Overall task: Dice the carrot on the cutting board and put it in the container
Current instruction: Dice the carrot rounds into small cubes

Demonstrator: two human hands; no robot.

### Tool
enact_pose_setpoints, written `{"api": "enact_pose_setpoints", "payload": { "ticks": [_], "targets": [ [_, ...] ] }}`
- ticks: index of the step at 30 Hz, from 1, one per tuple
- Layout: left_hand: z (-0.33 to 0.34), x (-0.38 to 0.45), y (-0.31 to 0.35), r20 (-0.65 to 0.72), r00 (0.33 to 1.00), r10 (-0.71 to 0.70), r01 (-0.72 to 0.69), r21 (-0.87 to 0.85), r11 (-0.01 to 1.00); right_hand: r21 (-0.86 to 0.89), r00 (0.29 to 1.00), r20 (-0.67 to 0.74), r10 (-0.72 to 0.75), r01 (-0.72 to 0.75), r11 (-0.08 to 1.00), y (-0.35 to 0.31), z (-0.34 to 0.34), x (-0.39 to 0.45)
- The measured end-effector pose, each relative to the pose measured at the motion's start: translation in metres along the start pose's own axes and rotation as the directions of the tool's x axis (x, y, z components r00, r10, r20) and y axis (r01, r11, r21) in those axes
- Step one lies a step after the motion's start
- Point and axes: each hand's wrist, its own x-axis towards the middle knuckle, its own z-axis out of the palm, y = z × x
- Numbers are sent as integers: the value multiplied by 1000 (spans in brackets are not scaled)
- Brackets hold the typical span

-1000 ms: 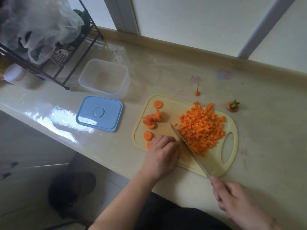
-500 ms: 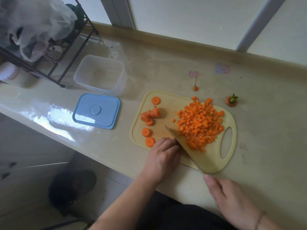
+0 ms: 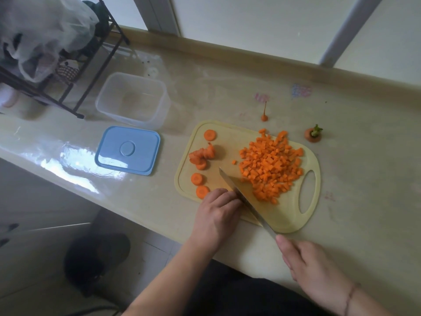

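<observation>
Pale yellow plastic cutting board (image 3: 282,220): heaped orange carrot dice (image 3: 270,166), uncut rounds (image 3: 201,157). Right hand (image 3: 312,267) grips steel knife (image 3: 245,200); left hand (image 3: 217,212), fingers curled, steadies unseen piece. Advice: knuckles forward, fingertips tucked. Clear container (image 3: 134,100) empty.

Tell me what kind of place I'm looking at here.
Most likely a home kitchen counter by a window. A yellow cutting board with diced carrot lies on a glossy counter, a clear container and its blue lid sit nearby, and a black wire rack holds bagged goods.
</observation>
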Motion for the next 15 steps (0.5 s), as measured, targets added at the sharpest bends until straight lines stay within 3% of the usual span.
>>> {"api": "enact_pose_setpoints", "payload": {
  "ticks": [15],
  "targets": [
    [-5,-4,-7,-70,998,-9,8,-22,1000,9,1000,-12,-13,13,1000,-7,6,2]
  ]
}}
